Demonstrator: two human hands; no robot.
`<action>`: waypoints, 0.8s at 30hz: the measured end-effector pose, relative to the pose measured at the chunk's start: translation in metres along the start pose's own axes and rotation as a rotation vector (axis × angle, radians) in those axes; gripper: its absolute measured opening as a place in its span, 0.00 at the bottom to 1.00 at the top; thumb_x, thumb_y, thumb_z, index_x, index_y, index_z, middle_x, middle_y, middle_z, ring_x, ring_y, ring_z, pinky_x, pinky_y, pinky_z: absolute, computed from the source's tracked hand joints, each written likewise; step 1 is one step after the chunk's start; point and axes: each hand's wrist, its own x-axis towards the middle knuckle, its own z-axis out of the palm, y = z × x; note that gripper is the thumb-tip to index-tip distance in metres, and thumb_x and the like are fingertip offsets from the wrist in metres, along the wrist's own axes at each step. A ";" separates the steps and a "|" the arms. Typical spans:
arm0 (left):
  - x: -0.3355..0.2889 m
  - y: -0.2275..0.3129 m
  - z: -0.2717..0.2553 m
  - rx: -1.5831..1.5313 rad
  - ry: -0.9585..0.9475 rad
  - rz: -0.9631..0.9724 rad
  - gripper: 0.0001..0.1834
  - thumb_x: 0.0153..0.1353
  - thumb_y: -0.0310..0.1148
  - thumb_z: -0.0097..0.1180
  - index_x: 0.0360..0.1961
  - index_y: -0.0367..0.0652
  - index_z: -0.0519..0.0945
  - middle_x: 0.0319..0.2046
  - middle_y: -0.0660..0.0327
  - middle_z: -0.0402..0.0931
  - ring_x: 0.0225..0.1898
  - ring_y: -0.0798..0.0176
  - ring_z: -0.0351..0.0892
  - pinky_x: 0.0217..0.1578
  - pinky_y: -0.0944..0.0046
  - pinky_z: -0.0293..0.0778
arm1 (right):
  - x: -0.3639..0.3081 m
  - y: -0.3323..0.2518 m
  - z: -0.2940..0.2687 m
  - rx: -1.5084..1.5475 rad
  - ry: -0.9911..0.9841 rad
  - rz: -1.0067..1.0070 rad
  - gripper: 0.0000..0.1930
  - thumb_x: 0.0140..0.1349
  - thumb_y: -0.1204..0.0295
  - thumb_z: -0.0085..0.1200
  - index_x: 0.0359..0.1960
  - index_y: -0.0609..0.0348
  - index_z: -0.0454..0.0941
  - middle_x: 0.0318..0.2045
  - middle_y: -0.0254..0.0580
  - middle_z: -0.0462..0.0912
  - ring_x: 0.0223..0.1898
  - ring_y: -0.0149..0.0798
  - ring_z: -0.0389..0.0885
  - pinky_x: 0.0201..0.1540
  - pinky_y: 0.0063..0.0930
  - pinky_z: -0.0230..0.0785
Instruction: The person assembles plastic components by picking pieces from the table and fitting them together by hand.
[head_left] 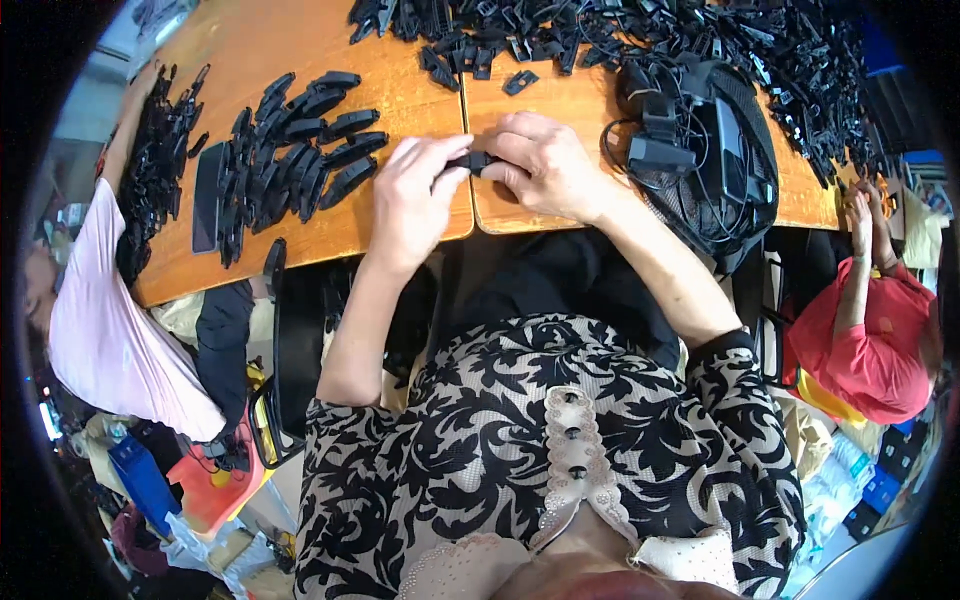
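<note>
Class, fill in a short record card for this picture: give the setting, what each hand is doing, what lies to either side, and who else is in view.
Setting: wooden table
Left hand: pinching one end of a small black plastic part
Right hand: gripping the other end of that part
To the left: row of long black pieces
Far edge: loose heap of black parts
To the right: black mesh bag with cables
Others: person in pink, person in red

Black plastic clip (475, 160), slightly glossy; smooth varnished wooden table (300, 50).
</note>
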 end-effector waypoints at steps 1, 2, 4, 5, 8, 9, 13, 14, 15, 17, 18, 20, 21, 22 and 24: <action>-0.001 0.000 -0.001 0.045 0.000 0.038 0.18 0.56 0.21 0.66 0.50 0.40 0.85 0.42 0.55 0.86 0.44 0.54 0.84 0.49 0.58 0.78 | 0.000 0.002 0.001 0.085 0.011 0.054 0.09 0.53 0.72 0.67 0.34 0.60 0.82 0.35 0.49 0.82 0.38 0.55 0.83 0.43 0.44 0.76; -0.004 -0.001 -0.007 0.204 -0.032 0.102 0.16 0.59 0.24 0.65 0.49 0.42 0.85 0.42 0.56 0.85 0.47 0.52 0.82 0.54 0.56 0.73 | 0.000 0.003 0.002 0.171 0.021 0.107 0.09 0.53 0.72 0.67 0.36 0.60 0.84 0.36 0.49 0.83 0.38 0.55 0.83 0.44 0.44 0.77; -0.009 -0.007 -0.016 0.474 0.079 0.202 0.14 0.61 0.28 0.62 0.49 0.44 0.84 0.41 0.60 0.83 0.49 0.53 0.80 0.56 0.50 0.69 | 0.002 0.004 0.001 0.153 0.029 0.154 0.16 0.55 0.74 0.65 0.47 0.56 0.85 0.46 0.47 0.84 0.46 0.54 0.83 0.47 0.43 0.79; -0.014 -0.013 -0.022 0.559 0.096 0.155 0.15 0.61 0.28 0.62 0.50 0.44 0.84 0.42 0.60 0.83 0.51 0.53 0.79 0.57 0.50 0.68 | 0.006 0.006 0.001 -0.105 0.070 0.192 0.20 0.54 0.76 0.64 0.51 0.55 0.83 0.52 0.46 0.82 0.49 0.53 0.81 0.48 0.42 0.80; -0.031 -0.020 -0.049 0.746 0.161 -0.008 0.16 0.61 0.28 0.62 0.51 0.44 0.83 0.44 0.60 0.82 0.53 0.54 0.77 0.59 0.50 0.67 | 0.021 0.010 -0.009 -0.545 0.040 0.248 0.26 0.55 0.79 0.57 0.59 0.53 0.79 0.60 0.42 0.78 0.53 0.51 0.78 0.49 0.40 0.82; -0.041 -0.022 -0.058 0.806 0.161 -0.053 0.16 0.61 0.27 0.61 0.52 0.44 0.83 0.44 0.60 0.82 0.53 0.53 0.77 0.59 0.50 0.67 | 0.018 0.019 -0.003 -0.524 0.045 0.239 0.24 0.56 0.78 0.57 0.57 0.56 0.79 0.56 0.44 0.79 0.52 0.51 0.78 0.47 0.40 0.81; -0.040 -0.011 -0.065 0.779 0.209 -0.176 0.17 0.63 0.27 0.60 0.53 0.42 0.83 0.48 0.56 0.83 0.55 0.48 0.78 0.59 0.49 0.68 | 0.009 0.028 0.008 -0.497 0.093 0.246 0.15 0.59 0.77 0.58 0.48 0.64 0.78 0.42 0.49 0.81 0.47 0.52 0.81 0.44 0.43 0.80; -0.029 -0.006 -0.064 0.784 0.212 -0.174 0.17 0.63 0.27 0.60 0.53 0.42 0.83 0.48 0.56 0.83 0.55 0.48 0.78 0.59 0.49 0.68 | 0.009 0.027 0.007 -0.496 0.098 0.242 0.15 0.59 0.77 0.58 0.48 0.64 0.78 0.42 0.49 0.81 0.47 0.52 0.81 0.44 0.43 0.80; -0.012 -0.005 -0.056 0.685 0.219 -0.084 0.17 0.64 0.28 0.59 0.54 0.42 0.83 0.51 0.54 0.83 0.56 0.46 0.78 0.59 0.49 0.69 | 0.007 0.024 0.008 -0.390 0.128 0.212 0.13 0.60 0.76 0.59 0.47 0.64 0.78 0.41 0.51 0.80 0.44 0.53 0.81 0.42 0.44 0.79; 0.021 -0.002 -0.040 0.537 0.215 0.000 0.18 0.67 0.31 0.58 0.57 0.40 0.82 0.56 0.51 0.82 0.57 0.44 0.78 0.60 0.49 0.70 | 0.008 0.011 0.006 -0.174 0.224 0.131 0.14 0.63 0.74 0.62 0.49 0.62 0.77 0.38 0.52 0.79 0.37 0.55 0.83 0.40 0.44 0.79; 0.037 -0.010 -0.024 0.467 0.204 -0.004 0.19 0.69 0.34 0.57 0.59 0.39 0.81 0.59 0.50 0.81 0.57 0.43 0.78 0.61 0.49 0.70 | 0.005 0.007 0.007 -0.180 0.222 0.128 0.14 0.63 0.74 0.62 0.49 0.62 0.77 0.38 0.52 0.79 0.37 0.55 0.83 0.40 0.44 0.79; 0.064 -0.026 0.006 0.530 0.181 -0.053 0.23 0.71 0.39 0.56 0.61 0.36 0.80 0.60 0.48 0.79 0.58 0.42 0.78 0.62 0.49 0.70 | 0.005 -0.004 0.005 -0.053 0.227 0.168 0.13 0.62 0.74 0.63 0.47 0.59 0.79 0.38 0.50 0.82 0.37 0.54 0.84 0.40 0.43 0.79; 0.073 -0.030 0.019 0.597 0.155 -0.128 0.24 0.71 0.41 0.56 0.61 0.35 0.79 0.60 0.47 0.79 0.59 0.42 0.77 0.62 0.49 0.70 | 0.001 -0.002 0.008 -0.015 0.267 0.176 0.09 0.61 0.74 0.63 0.43 0.56 0.82 0.36 0.46 0.85 0.38 0.52 0.85 0.41 0.41 0.79; 0.079 -0.032 0.027 0.658 0.125 -0.198 0.25 0.72 0.42 0.56 0.61 0.34 0.79 0.60 0.46 0.79 0.59 0.42 0.77 0.62 0.49 0.71 | -0.003 -0.002 0.005 -0.022 0.270 0.176 0.09 0.61 0.74 0.63 0.43 0.56 0.82 0.36 0.46 0.85 0.38 0.52 0.85 0.41 0.41 0.79; 0.080 -0.037 0.032 0.609 0.126 -0.206 0.24 0.71 0.40 0.58 0.60 0.33 0.79 0.60 0.45 0.78 0.58 0.41 0.78 0.61 0.48 0.71 | -0.013 -0.005 -0.001 -0.085 0.198 0.208 0.05 0.60 0.74 0.64 0.37 0.57 0.83 0.36 0.44 0.87 0.38 0.50 0.86 0.42 0.40 0.79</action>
